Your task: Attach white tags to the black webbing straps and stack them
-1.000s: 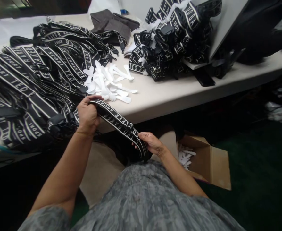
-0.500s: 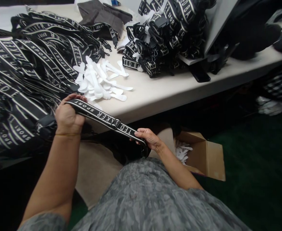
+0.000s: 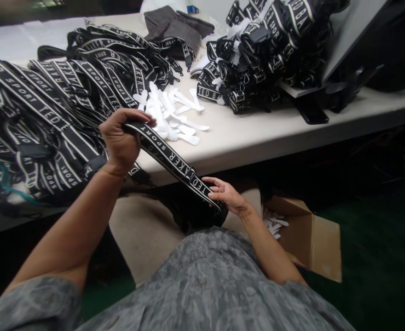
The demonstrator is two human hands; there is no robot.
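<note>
A black webbing strap (image 3: 170, 155) with white edge stripes and "TED BAKER SPORT" lettering stretches slantwise between my hands, doubled over, with a black slider near its middle. My left hand (image 3: 121, 140) is closed around the upper end, where the strap folds over the fingers. Lower down, my right hand (image 3: 227, 195) holds the other end lightly, index finger extended along it and thumb against the webbing. Part of that lower end is in shadow behind the hand. Just beyond my left hand lies a heap of white plastic strips (image 3: 170, 112) with rounded ends.
Many similar straps (image 3: 50, 101) cover the left of the table (image 3: 230, 138). Bundled straps (image 3: 257, 59) with white bands are piled at the back, near a dark phone (image 3: 309, 109). An open cardboard box (image 3: 326, 248) with white strips stands low at right. A dark cloth pouch (image 3: 173, 27) lies behind.
My view has shifted, so the scene sits further right. My left hand has lifted its strap end, tilting the strap more steeply. My right hand's fingers have loosened and straightened somewhat.
</note>
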